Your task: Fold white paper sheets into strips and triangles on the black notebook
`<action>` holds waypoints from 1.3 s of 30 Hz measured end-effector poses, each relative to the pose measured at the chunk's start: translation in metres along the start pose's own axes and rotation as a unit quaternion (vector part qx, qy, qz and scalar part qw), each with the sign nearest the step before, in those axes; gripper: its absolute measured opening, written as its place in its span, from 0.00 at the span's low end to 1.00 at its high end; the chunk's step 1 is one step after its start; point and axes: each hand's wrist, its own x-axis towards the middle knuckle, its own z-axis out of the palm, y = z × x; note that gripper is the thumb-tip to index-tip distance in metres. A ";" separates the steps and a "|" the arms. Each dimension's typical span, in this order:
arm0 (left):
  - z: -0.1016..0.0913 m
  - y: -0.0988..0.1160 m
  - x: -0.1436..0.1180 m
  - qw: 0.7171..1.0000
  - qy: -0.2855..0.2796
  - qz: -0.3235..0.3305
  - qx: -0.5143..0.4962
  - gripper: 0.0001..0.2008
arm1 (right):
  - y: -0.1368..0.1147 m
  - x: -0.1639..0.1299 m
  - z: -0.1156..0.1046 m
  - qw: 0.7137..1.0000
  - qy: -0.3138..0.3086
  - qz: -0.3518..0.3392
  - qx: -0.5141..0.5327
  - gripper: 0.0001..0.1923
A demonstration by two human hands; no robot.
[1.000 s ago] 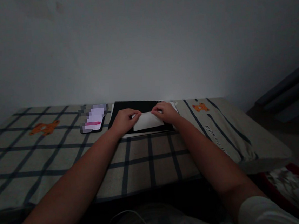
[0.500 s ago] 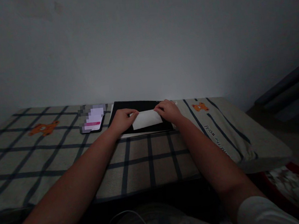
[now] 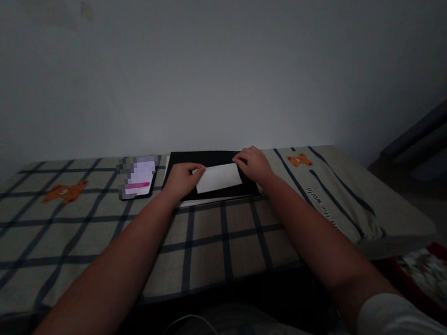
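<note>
A small white sheet of paper (image 3: 219, 178) is held by its far corners over a flat black board or folder (image 3: 202, 158). My left hand (image 3: 183, 179) pinches the paper's far left corner between thumb and fingers. At the far right corner, my right hand (image 3: 255, 163) has its fingertips closed on the paper's edge. The near edge of the paper hangs free above the black surface. White edges of something paper-like show beneath the black board at its left and front.
A phone (image 3: 139, 178) with a lit screen, partly pixelated, lies left of the board. All rest on a checked tablecloth (image 3: 211, 247) with bear prints, against a plain wall (image 3: 214, 73). Low on the right stands a red container (image 3: 424, 285) with crumpled white stuff inside.
My right hand has shifted slightly to the right along the paper's far edge. The paper has moved a little left and lies straighter. My left hand has hardly moved.
</note>
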 end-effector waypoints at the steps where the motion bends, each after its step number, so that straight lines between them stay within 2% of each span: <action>1: 0.001 0.001 -0.001 1.000 -0.003 0.004 -0.003 0.16 | -0.004 0.000 0.000 1.000 -0.001 -0.020 0.018 0.12; 6: 0.008 0.007 -0.006 0.999 -0.007 0.042 0.001 0.17 | -0.023 -0.001 0.004 0.994 -0.031 -0.091 0.060 0.11; 10: 0.008 0.009 -0.008 0.997 -0.012 0.069 0.027 0.17 | -0.028 -0.002 0.003 0.994 -0.033 -0.087 0.062 0.10; 17: 0.009 0.015 -0.012 0.976 -0.010 0.098 0.195 0.15 | -0.036 -0.003 0.004 0.988 -0.056 -0.123 0.072 0.08; 22: 0.013 0.016 -0.012 0.970 -0.026 0.125 0.207 0.17 | -0.038 -0.002 0.006 0.987 -0.067 -0.131 0.070 0.11; 28: 0.009 0.015 -0.011 0.974 -0.010 0.111 0.198 0.16 | -0.034 0.000 0.000 0.990 -0.061 -0.120 0.049 0.11; 39: 0.000 0.008 -0.003 0.989 0.001 0.063 0.131 0.16 | -0.018 0.000 -0.013 0.999 -0.018 -0.022 -0.017 0.10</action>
